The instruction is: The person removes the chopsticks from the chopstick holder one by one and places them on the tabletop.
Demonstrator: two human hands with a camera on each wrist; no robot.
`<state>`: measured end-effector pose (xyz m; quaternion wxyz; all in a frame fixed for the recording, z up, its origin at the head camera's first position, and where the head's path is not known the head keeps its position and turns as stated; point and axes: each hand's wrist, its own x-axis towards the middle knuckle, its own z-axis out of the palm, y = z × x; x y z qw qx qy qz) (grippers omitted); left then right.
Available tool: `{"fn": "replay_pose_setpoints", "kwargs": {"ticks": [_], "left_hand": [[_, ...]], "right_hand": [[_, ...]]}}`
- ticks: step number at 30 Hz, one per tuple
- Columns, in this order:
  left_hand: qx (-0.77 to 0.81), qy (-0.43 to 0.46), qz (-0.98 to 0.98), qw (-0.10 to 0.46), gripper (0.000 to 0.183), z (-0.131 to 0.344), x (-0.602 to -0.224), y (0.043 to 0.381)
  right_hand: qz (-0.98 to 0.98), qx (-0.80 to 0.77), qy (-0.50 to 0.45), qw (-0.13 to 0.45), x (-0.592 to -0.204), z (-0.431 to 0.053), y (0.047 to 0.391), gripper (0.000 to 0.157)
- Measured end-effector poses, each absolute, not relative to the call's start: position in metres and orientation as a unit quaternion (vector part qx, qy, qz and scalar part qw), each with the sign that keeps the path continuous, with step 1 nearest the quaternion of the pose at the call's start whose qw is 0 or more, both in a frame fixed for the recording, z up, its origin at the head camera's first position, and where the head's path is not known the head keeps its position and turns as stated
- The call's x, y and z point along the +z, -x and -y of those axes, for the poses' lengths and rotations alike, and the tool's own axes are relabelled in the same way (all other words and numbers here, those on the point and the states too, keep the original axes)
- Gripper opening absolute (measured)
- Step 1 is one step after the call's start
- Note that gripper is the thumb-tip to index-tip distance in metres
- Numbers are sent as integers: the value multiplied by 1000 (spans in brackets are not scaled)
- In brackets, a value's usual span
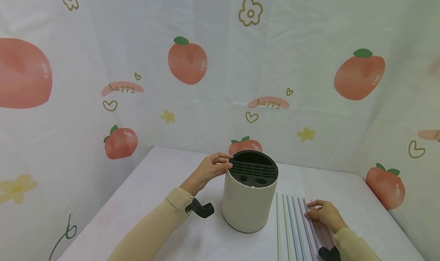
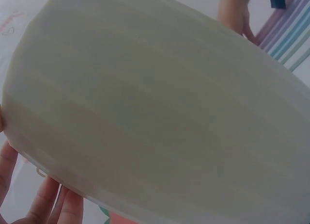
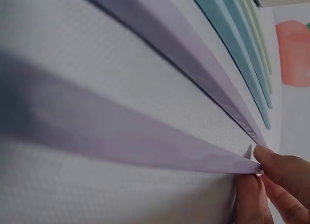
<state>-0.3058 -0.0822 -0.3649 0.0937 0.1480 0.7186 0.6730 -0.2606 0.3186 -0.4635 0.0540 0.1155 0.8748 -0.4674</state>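
Note:
A cream cylindrical utensil holder [image 1: 247,209] stands upright on the table, its black slotted insert [image 1: 252,170] filling the top. At its left rim my left hand [image 1: 211,168] holds on with fingertips and thumb; the cream wall [image 2: 145,103] covers most of the left wrist view. To the right of the holder, my right hand [image 1: 325,214] is over a row of pastel chopsticks [image 1: 290,219]. Thumb and fingers pinch the far end of a lavender chopstick [image 3: 184,149], as the right wrist view shows. Another purple chopstick [image 3: 193,59] lies beside it.
Blue chopsticks [image 3: 242,54] and green ones lie roughly parallel, nearest the holder. The white-covered table [image 1: 182,234] ends at a fabric backdrop [image 1: 220,123] printed with peaches, flowers and hearts. Black wrist straps with devices sit on both sleeves.

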Motion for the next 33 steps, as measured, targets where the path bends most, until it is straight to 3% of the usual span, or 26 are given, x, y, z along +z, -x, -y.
{"fn": "replay_pose_setpoints", "kwargs": {"ticks": [10,25,33], "left_hand": [[679,-140,-714,95,36,81,-366,307],[682,-142,-710,103,35,78,-365,307],[654,-164,-732,100,36,85,-360,307]], "right_hand": [[-871,-475,-111,60,-460,-315,257,34],[-876,-468,-101,61,-459,-323,258,39],[-834,-547,-33,71,-415,-317,257,53]]}}
